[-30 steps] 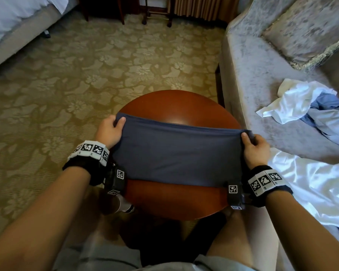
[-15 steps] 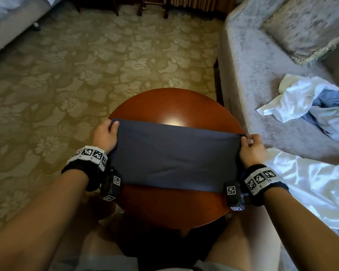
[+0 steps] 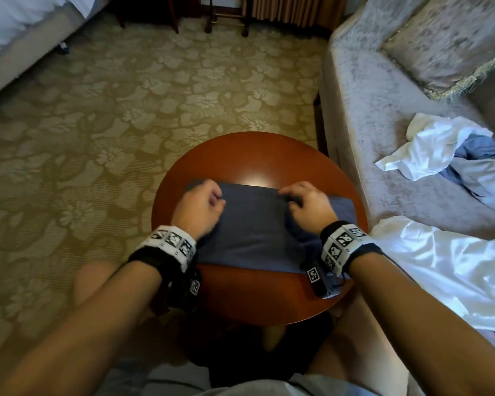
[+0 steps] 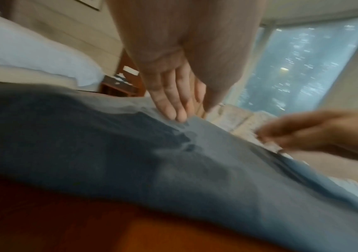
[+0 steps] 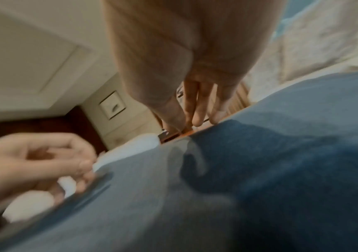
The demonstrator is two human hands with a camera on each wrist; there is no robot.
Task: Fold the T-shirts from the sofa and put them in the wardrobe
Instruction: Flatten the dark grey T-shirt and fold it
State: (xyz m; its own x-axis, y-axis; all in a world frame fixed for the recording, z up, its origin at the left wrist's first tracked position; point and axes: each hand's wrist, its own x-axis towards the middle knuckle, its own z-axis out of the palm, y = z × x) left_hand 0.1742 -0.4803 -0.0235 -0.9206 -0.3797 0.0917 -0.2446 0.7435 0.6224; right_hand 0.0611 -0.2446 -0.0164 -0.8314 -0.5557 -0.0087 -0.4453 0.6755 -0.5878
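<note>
Blue cloth, the T-shirt (image 3: 252, 224), lies folded into a flat strip on the round wooden bench (image 3: 269, 155) in the lower middle of the frame. The left hand (image 3: 197, 207) and right hand (image 3: 309, 207) both curl their fingers on its far edge, pinching the cloth. This one looks about half folded. Farther off, at the right of the frame, more shirts (image 3: 440, 150) lie in a heap on the sofa (image 3: 369, 95), not folded yet. No wardrobe shows.
</note>
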